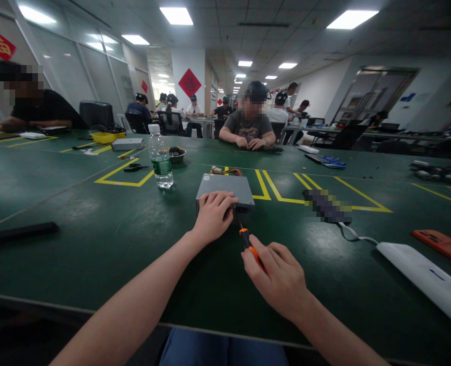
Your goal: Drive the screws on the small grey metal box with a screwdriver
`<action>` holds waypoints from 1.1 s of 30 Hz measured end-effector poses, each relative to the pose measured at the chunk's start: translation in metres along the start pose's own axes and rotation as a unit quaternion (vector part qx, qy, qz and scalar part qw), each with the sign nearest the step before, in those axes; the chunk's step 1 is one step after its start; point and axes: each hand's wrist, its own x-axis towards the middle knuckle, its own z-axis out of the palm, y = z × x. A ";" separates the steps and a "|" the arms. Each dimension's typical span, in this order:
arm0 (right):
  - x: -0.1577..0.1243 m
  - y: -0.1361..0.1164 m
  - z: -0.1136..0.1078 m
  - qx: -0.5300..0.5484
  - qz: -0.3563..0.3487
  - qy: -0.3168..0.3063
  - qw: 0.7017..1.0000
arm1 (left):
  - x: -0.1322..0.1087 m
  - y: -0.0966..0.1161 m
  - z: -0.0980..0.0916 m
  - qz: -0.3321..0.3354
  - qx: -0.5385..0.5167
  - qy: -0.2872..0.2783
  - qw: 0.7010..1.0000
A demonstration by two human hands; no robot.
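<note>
Right in front, on the near part of the green bench [129, 274], a grey metal power supply [233, 184], with a dark plug socket [242, 209] on its near side and a bunch of coloured wires [229, 172] at its back. Over its near edge, the left hand [214, 214], with bent fingers on the top, holding the power supply. Just in front and a bit to the right, the right hand [276, 267], closed around the orange and black handle of a screwdriver [245, 236]. Thin metal tip, pointing at the near side of the power supply; too small to tell if touching.

To the left and a little farther back, a clear water bottle [161, 162] with a white cap and green label, standing up. Just behind the bottle, a round metal bowl [177, 154] with small dark things inside. Farther left, another flat grey box [128, 144] and a yellow tray [108, 138].

To the right, a blurred dark thing [326, 205] on a white cable [357, 234], then a long white power bank [425, 279], and near that an orange phone [442, 245].

Across the bench, a person [248, 124] in a dark grey shirt, with both hands together low in front.
</note>
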 end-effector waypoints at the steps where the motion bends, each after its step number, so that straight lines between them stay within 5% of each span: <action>1: 0.001 0.000 -0.001 -0.005 0.000 -0.002 1.000 | 0.000 0.000 0.000 0.000 0.000 0.000 1.000; 11: 0.001 -0.002 -0.001 0.042 0.035 -0.003 0.999 | 0.000 0.000 0.000 0.000 0.001 0.003 1.000; 19: 0.001 0.001 0.003 0.102 -0.032 -0.022 0.994 | 0.000 0.000 -0.001 -0.002 0.001 0.000 1.000; 33: 0.005 0.007 0.001 0.053 -0.004 0.015 0.998 | -0.001 0.000 -0.001 -0.001 0.002 -0.007 1.000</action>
